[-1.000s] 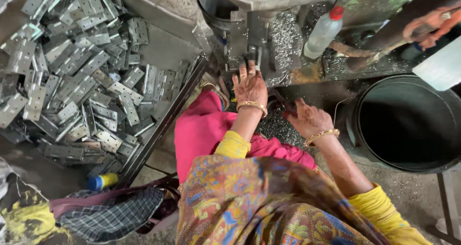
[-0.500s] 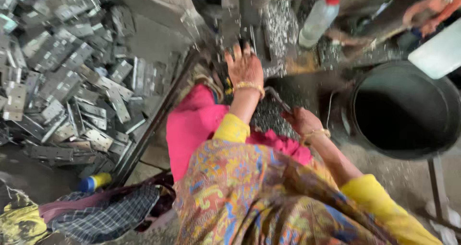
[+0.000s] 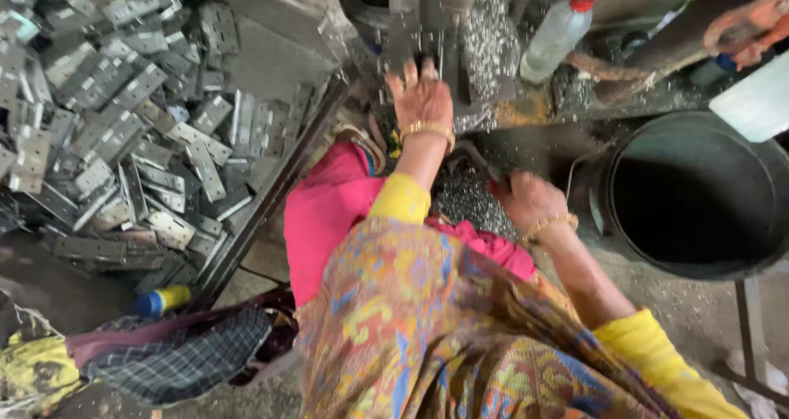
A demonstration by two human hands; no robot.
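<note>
Since the earlier frame the left hand has stretched further up the grey metal machine – grip wide, fingers spread flat to steady; right hand grip unclear – resting low on silvery metal shavings.

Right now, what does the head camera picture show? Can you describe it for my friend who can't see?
Seen from above, a person in yellow sleeves rests the left hand on a grey metal machine and the right hand over a heap of metal shavings. A pile of flat metal hinges lies to the left, a dark bucket to the right.
</note>
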